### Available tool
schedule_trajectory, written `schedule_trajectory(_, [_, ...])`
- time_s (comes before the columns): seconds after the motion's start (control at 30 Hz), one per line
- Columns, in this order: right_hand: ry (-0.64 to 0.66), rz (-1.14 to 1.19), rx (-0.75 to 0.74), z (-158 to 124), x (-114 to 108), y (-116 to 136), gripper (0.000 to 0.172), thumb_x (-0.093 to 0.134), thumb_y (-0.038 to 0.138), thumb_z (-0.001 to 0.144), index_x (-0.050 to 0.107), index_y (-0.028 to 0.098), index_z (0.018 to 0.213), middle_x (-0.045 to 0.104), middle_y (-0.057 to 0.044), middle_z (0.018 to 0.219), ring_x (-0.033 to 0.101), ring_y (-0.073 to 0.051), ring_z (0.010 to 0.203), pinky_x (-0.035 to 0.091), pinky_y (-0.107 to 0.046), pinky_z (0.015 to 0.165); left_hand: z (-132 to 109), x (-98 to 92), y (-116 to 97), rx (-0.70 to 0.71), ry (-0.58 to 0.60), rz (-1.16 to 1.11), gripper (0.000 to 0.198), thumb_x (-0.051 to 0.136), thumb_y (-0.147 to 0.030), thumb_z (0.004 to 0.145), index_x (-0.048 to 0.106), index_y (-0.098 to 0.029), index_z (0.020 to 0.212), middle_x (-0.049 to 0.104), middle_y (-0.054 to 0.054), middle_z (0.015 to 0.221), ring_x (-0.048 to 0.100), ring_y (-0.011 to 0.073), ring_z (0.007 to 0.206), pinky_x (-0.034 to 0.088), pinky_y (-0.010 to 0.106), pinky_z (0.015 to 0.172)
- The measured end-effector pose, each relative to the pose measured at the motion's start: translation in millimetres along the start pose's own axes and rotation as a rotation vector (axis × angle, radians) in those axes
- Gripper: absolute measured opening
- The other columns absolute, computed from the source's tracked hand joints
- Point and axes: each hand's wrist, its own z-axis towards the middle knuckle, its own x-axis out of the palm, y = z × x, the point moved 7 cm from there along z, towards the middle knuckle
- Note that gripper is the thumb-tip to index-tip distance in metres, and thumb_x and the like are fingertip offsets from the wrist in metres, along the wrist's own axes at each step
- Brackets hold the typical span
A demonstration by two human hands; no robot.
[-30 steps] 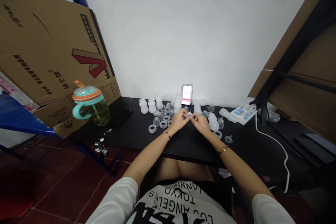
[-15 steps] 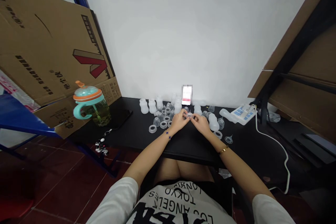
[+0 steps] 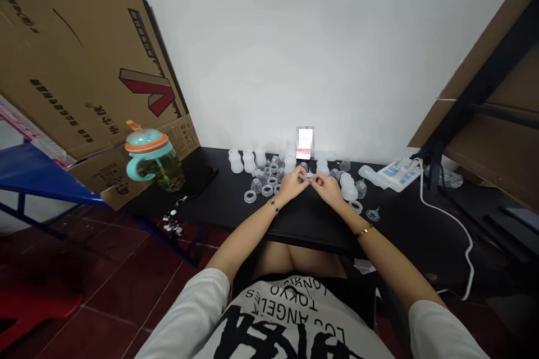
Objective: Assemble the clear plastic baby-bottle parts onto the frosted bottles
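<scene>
My left hand [image 3: 291,185] and my right hand [image 3: 327,189] meet over the black table [image 3: 303,221], both pinched on one small clear plastic part [image 3: 309,178] held between the fingertips. Behind and around the hands lie several translucent bottle parts: small bottles [image 3: 236,160], rings [image 3: 250,197] and clear caps. A larger white bottle [image 3: 347,185] stands just right of my right hand, and a clear nipple piece [image 3: 373,214] lies further right.
A teal and orange handled cup [image 3: 152,156] with greenish liquid stands at the table's left, before a big cardboard box [image 3: 80,61]. A white and blue device [image 3: 396,173] with a white cable [image 3: 461,230] sits at the right. A phone [image 3: 305,143] leans against the wall.
The hands stay together on the small clear part, fingers shifting only slightly. The view has tilted a little, so everything sits slightly higher and to the right.
</scene>
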Motion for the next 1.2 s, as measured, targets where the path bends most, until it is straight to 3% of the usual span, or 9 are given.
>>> schedule_trajectory(1.2, [0.007,-0.083,-0.001,-0.9,-2.7,5.2,0.029,0.054,0.042,0.09,0.073,0.02,0.096,0.063,0.0,0.06,0.057,-0.018,0.059,0.033,-0.027,0.058,0.5,-1.4,1.4,-0.013,0.009,-0.01,0.018,0.065,-0.026,0.082,0.059,-0.023,0.098,0.07,-0.004,0.075,0.06,0.0132,0.061,0.042,0.025,0.063])
